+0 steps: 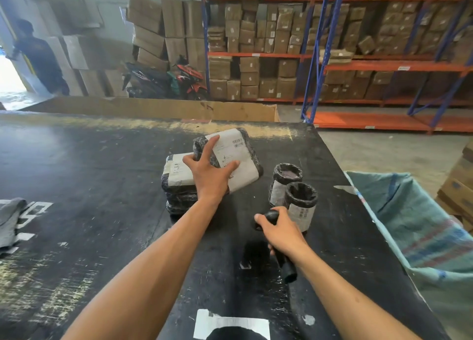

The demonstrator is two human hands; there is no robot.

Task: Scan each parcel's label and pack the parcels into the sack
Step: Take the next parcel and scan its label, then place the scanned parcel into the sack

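Two flat black-wrapped parcels with white labels lie mid-table: an upper parcel (240, 155) tilted on top of a lower parcel (176, 183). My left hand (208, 172) grips the upper parcel, fingers spread over its label. Two black cylindrical parcels stand upright to the right, a far cylinder (285, 183) and a near cylinder (302, 206). My right hand (279, 233) is closed around a black handheld scanner (286, 268), just in front of the near cylinder. A green woven sack (422, 232) hangs open at the table's right edge.
The black worktable (89, 186) is scuffed, with tape patches. A grey cloth (10, 219) lies at its left edge. A long cardboard box (158, 107) stands behind the table. Shelving with cartons (281, 52) fills the background; a person (41, 58) stands far left near motorbikes (163, 79).
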